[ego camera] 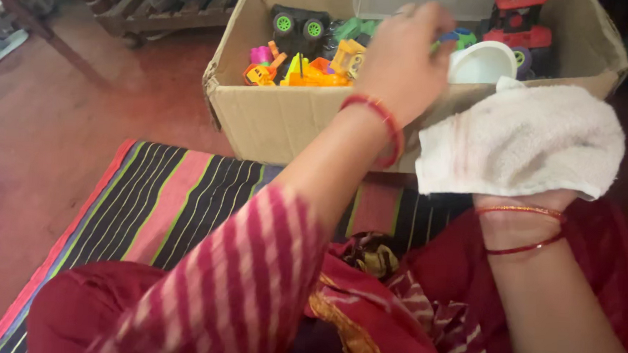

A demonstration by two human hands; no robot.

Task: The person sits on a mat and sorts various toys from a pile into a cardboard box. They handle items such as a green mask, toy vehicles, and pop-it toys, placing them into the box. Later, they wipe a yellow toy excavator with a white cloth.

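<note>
The left hand (pixel 404 59) is reaching into the cardboard box (pixel 281 121), fingers curling among glossy plastic toys (pixel 309 65) — whether it is gripping one, I cannot tell. The right hand (pixel 520 205) is clutching a soft, nubby white towel (pixel 523 141) — draped against the box's front edge.

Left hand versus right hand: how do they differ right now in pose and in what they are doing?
The left hand reaches forward into the cardboard box among the plastic toys; the right hand stays outside the box, nearer the body. The left hand's back is in full view, while the right hand is mostly hidden under a white cloth that it holds. Whether the left hand grips anything cannot be told. Both wrists wear red bangles.
</note>
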